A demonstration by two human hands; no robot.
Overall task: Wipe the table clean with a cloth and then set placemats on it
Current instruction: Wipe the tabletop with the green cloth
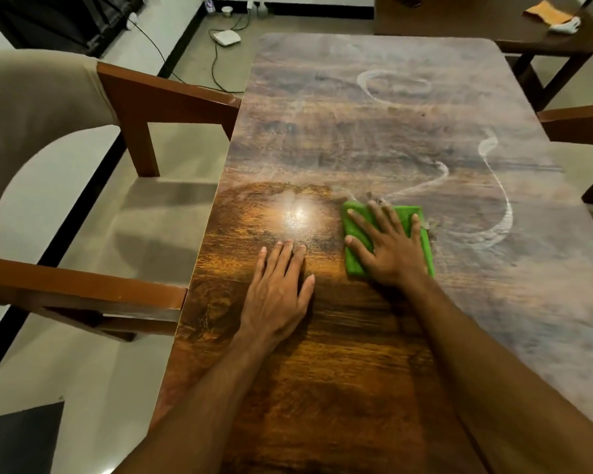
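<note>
Head view: the only label in sight is on a small bottle [210,3] against the far wall at 11 o'clock, too small to read.

The cloth [355,263] is bright green, folded into a thick rectangle; it lies flat on the surface [322,388] just right of centre, with crumbs and grey dust gathered along its far and right edges. The right hand [389,248] rests on top of it, palm down, fingers spread and straight; its grip is wide open and presses the cloth rather than clasping it. The left hand [276,295] lies flat on bare wood just beside the cloth at 9 o'clock of it, fingers straight and close together, grip open and holding nothing.

The surface is dark wood grain with rounded corners; its near-left part is glossy amber-brown with a bright lamp glare [298,217], while the far half and the 3 o'clock side carry a dull grey film marked by pale curling streaks [504,213].

A wooden armchair [144,97] with beige upholstery stands at 9 o'clock, its arms touching the edge; another chair arm [575,124] shows at 2 o'clock; a second dark table [459,18] at 1 o'clock bears an orange cloth [548,12]; a white device [226,37] with a black cable sits on the pale tiled floor [192,148] at 11 o'clock.
</note>
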